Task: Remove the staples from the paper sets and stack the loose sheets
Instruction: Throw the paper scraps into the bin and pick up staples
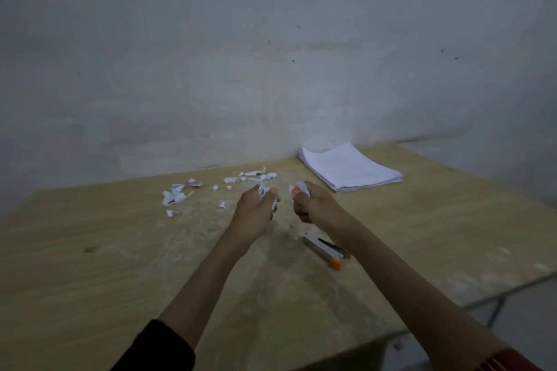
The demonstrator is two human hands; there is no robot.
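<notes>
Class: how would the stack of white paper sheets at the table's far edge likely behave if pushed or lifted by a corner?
Pushed, the stack of white paper sheets would probably fan out: its edges look offset. Lifted by a corner, it would likely droop, being thin sheets. Lying flat, it should not roll.

Single head-worn view — wide-angle, facing forward and down over near table (pixel 90 280) toward wall (pixel 271 39).

Table (pixel 90 280): light tan wood grain, pale scuffed patches. Stack of sheets (pixel 349 167): white. Paper scraps (pixel 173 194): white. Stapler (pixel 324 248): silver-grey body, black inset, orange end. Wall (pixel 271 39): dull grey-white, few dark specks. Left sleeve (pixel 159 349): black. Right sleeve (pixel 509 361): red, thin lighter stripes.
</notes>
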